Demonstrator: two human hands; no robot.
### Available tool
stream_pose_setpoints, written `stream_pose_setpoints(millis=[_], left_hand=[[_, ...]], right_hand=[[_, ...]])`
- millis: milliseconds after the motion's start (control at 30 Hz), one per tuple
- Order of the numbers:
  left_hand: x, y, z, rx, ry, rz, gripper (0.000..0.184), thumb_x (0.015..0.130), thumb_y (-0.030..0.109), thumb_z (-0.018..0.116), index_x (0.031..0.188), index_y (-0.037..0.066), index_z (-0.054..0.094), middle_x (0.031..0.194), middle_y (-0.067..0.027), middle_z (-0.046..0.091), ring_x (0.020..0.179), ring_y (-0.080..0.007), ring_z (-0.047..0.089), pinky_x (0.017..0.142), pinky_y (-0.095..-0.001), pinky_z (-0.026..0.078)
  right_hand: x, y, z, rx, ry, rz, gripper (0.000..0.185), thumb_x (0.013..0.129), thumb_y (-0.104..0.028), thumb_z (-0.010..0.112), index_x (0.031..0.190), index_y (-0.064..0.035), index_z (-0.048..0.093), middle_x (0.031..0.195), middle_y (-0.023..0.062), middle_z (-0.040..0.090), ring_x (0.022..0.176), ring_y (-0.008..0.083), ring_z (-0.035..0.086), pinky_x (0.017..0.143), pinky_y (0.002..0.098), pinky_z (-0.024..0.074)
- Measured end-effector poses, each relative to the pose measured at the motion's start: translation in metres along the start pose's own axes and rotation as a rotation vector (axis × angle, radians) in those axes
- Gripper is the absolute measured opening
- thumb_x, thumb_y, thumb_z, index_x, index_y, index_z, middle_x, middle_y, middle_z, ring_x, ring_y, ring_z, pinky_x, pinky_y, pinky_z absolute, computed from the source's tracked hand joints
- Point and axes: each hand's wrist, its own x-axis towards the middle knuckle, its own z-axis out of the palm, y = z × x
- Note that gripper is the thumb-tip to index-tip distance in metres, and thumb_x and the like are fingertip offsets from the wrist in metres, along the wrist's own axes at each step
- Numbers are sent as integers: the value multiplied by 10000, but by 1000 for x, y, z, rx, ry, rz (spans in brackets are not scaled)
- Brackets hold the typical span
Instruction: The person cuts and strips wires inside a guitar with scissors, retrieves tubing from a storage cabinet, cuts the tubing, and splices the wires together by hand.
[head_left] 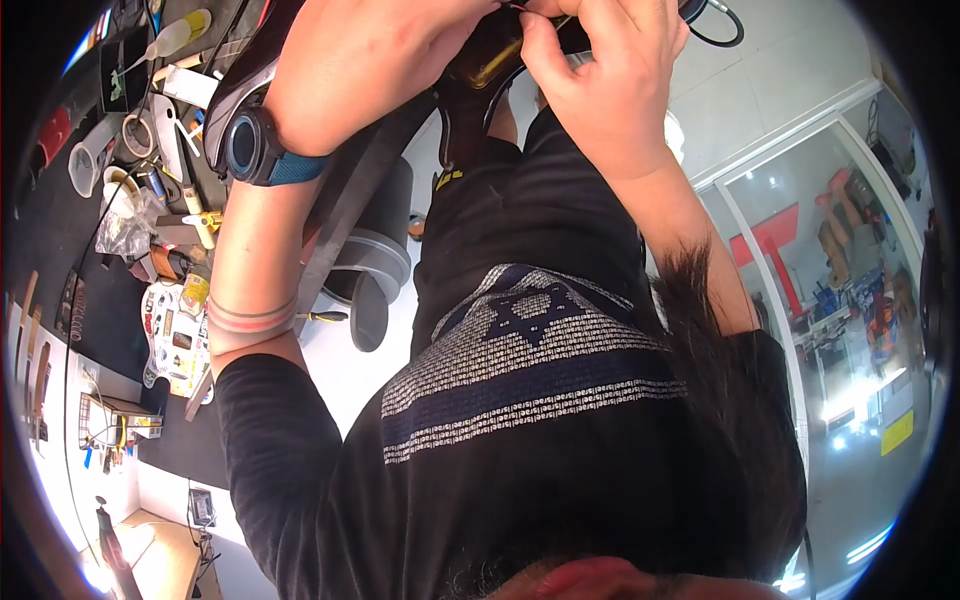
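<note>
My left hand, with a dark watch on its wrist, reaches to the top edge of the view, where its fingertips are cut off. Close beside it, my right hand has thumb and forefinger pinched together on a thin reddish strand, too small to name for certain. Beneath both hands lies a glossy dark brown object with a yellowish sheen. Its full shape is hidden by the hands and the frame's edge.
To the left, a dark workbench carries rolls of tape, a squeeze bottle, tools and a sticker-covered panel. A grey bin stands below the bench. On the right is a glass-doored cabinet. A black cable loops at upper right.
</note>
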Motion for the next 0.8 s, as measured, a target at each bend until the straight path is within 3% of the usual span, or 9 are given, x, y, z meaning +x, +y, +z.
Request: stream_pose_setpoints(millis=[200, 333, 533, 800], left_hand=[[-2, 5, -1, 47, -80, 61, 219, 798, 125, 795, 1012, 151, 753, 1116, 27, 685, 1077, -226, 596, 983, -431, 406], [2, 4, -7, 113, -152, 79, 205, 806, 139, 789, 1007, 157, 751, 1102, 33, 679, 1068, -214, 593, 969, -425, 398], [4, 2, 7, 46, -22, 75, 222, 795, 122, 803, 1009, 156, 753, 1060, 30, 665, 1046, -212, 597, 972, -426, 377], [9, 13, 0, 30, -164, -37, 213, 785, 96, 819, 984, 151, 765, 1007, 23, 676, 1037, -223, 609, 957, -425, 362]], right_hand=[[2, -2, -7, -27, 2, -43, 271, 713, -26, 834, 934, -84, 689, 1118, 104, 625, 1077, 320, 602, 963, 466, 420], [1, -2, -9, 16, -25, 33, 276, 712, -27, 836, 937, -89, 690, 1128, 104, 625, 1083, 323, 601, 967, 466, 420], [-4, 6, -4, 38, 24, -20, 268, 717, -29, 834, 939, -86, 695, 1157, 110, 634, 1098, 330, 602, 983, 474, 420], [-7, 9, -8, 0, -27, 16, 259, 727, -27, 827, 946, -81, 701, 1175, 118, 636, 1114, 335, 602, 995, 480, 418]])
